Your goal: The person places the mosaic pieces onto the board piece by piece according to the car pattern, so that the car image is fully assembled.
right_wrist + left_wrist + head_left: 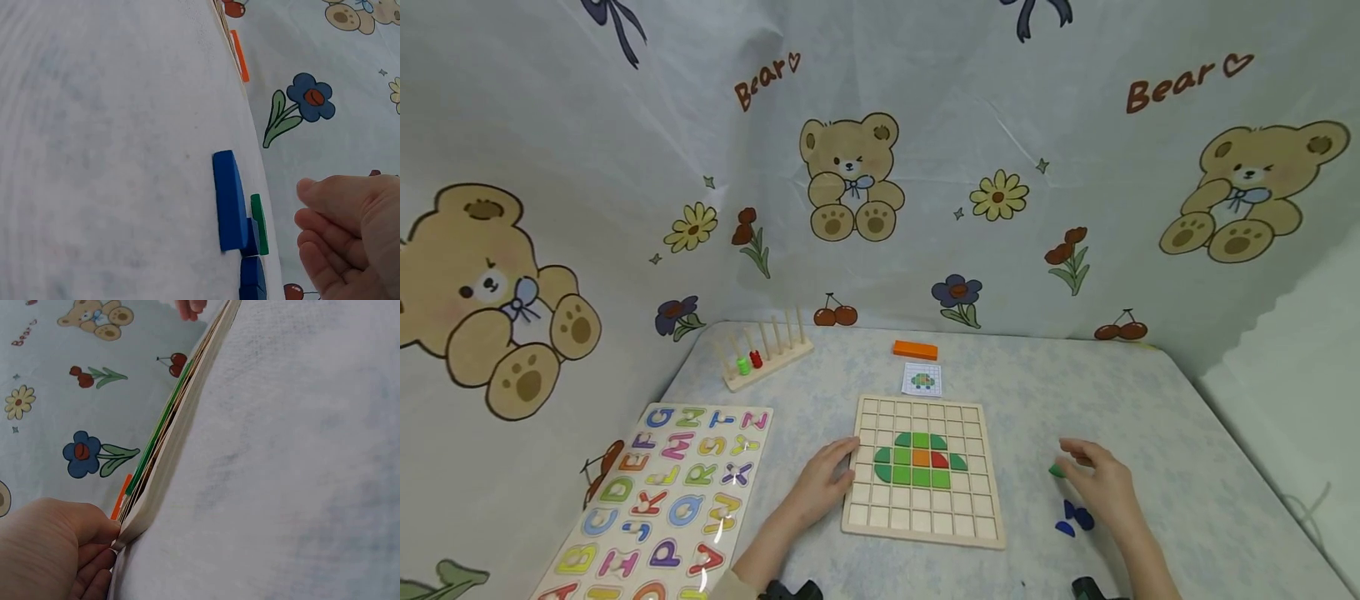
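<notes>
Hovering over the right side of the table (1030, 392), the right hand (1099, 492) points forward and inward, its fingers loosely bent and grasping nothing, close above a small green piece (1056, 472), with blue pieces (1084, 519) nearer the person. The left hand (817, 485), its forearm slanting up from the lower left, rests relaxed fingers against the left edge of a wooden grid board (925, 523) without closing round it. That board lies flat at the table's middle, its sides running away toward the bear-print backdrop (940, 100); on it, a mainly green mosaic (902, 476) has its long axis left to right. Beyond lie a picture card (921, 381) and an orange block (915, 350), its length running sideways; an alphabet board (673, 490) sits to the left
</notes>
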Demonstrator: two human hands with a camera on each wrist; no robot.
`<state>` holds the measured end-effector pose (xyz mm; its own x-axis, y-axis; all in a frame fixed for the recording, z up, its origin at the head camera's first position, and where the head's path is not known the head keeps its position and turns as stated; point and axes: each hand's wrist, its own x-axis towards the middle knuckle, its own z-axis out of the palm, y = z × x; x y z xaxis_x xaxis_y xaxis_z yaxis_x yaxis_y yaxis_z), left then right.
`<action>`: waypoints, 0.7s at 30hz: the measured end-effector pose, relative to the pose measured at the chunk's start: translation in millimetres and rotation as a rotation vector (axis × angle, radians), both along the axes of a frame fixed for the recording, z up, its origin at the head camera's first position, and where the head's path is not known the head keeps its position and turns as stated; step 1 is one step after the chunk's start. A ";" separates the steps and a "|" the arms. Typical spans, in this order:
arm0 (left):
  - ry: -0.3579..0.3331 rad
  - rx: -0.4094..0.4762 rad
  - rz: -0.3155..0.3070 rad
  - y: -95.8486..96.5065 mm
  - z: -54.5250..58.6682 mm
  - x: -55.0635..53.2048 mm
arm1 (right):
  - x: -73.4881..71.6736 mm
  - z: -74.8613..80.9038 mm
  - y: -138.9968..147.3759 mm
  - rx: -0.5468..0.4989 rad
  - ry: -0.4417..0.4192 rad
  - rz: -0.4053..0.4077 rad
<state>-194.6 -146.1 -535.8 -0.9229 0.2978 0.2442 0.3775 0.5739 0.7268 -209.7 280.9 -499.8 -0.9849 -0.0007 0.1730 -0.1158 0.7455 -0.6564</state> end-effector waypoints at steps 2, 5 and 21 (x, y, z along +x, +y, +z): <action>0.001 0.000 0.002 0.2 -0.4 -0.4 | -1.1 -3.6 0.8 0.027 -0.013 0.001; 0.004 0.000 0.006 0.3 -1.3 -1.2 | -2.9 -10.5 1.2 0.070 -0.005 -0.010; 0.007 0.013 0.015 1.2 -0.2 0.5 | -5.0 -25.2 -2.0 0.149 0.088 -0.012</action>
